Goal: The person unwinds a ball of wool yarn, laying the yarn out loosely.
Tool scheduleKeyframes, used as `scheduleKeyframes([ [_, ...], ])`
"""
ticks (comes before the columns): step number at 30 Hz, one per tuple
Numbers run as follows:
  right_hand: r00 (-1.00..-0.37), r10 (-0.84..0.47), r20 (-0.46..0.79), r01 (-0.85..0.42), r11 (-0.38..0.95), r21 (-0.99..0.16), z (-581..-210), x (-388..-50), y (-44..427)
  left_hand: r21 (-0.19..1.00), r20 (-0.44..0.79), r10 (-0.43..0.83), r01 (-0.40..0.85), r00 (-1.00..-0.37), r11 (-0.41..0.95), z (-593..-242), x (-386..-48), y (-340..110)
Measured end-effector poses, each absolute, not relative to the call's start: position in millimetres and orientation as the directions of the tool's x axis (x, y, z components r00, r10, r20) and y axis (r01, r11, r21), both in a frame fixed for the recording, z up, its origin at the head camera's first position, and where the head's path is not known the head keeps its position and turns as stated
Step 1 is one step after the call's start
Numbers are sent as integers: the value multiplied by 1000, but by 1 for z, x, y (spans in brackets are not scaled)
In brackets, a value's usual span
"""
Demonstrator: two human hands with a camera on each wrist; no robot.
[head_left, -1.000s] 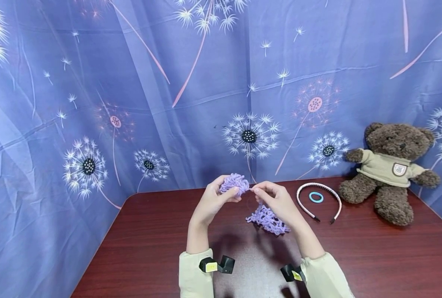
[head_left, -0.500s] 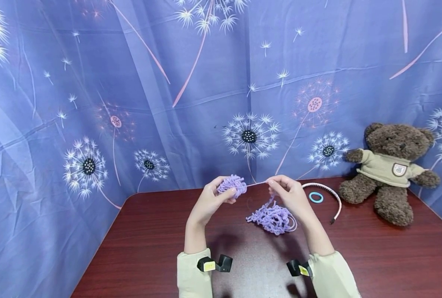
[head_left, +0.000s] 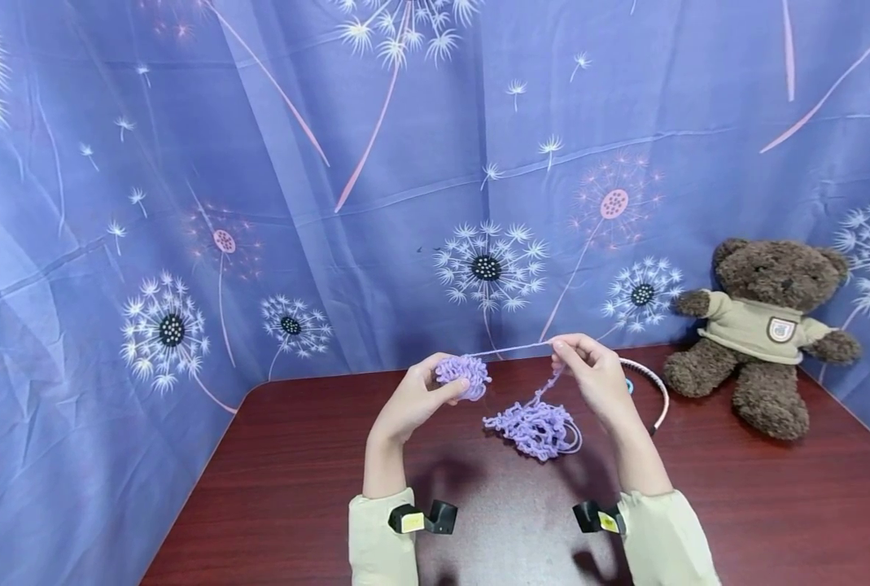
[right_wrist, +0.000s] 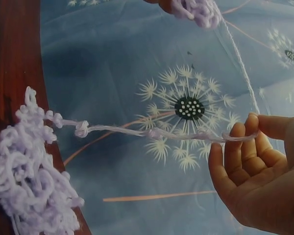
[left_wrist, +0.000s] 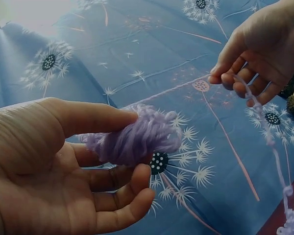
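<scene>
A small bundle of wound purple yarn [head_left: 462, 374] is pinched between the thumb and fingers of my left hand [left_wrist: 63, 161]. From it a single strand [left_wrist: 166, 91] runs taut to my right hand [head_left: 592, 376], whose thumb and fingertip pinch it. Past those fingers the strand hangs down, with small knots along it in the right wrist view, to a loose, openwork purple yarn piece [head_left: 533, 430]. That looped piece [right_wrist: 32, 171] lies on the table below and between the hands.
A brown teddy bear [head_left: 753, 342] in a light sweater sits at the table's right. A pale headband [head_left: 654, 381] and a blue ring [head_left: 629, 386] are partly hidden behind my right hand. Behind the dark red table [head_left: 281, 472] hangs a blue dandelion-print curtain [head_left: 376, 268].
My right hand has moved right and slightly up, away from the left, drawing out a longer strand from the bundle. The left hand stays nearly in place; the headband is more covered.
</scene>
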State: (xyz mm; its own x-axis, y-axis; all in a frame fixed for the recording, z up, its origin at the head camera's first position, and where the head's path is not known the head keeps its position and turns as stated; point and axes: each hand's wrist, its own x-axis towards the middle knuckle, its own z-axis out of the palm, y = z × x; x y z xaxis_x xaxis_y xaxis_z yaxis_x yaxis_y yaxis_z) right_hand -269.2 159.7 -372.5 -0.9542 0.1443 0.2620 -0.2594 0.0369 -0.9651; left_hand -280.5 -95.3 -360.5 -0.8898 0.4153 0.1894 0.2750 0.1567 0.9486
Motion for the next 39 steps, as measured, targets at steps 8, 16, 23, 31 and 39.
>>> scheduleKeyframes([
  [8,-950,199,239,-240,21,-971,-374,-272,169,958,205,379,265,-902,112,-359,-283,-101],
  [16,-948,225,227,-233,-1,-972,-377,-272,177,976,211,298,217,-931,-14,-361,-285,-106],
  [23,-941,253,226,-242,-35,-970,-381,-273,183,973,230,230,222,-946,-60,-362,-285,-110],
  [31,-924,299,240,-247,15,-969,-384,-274,192,974,226,170,219,-959,-59,-362,-286,-116],
  [39,-906,359,225,-244,-8,-970,-384,-274,202,976,215,142,208,-966,-63,-360,-285,-122],
])
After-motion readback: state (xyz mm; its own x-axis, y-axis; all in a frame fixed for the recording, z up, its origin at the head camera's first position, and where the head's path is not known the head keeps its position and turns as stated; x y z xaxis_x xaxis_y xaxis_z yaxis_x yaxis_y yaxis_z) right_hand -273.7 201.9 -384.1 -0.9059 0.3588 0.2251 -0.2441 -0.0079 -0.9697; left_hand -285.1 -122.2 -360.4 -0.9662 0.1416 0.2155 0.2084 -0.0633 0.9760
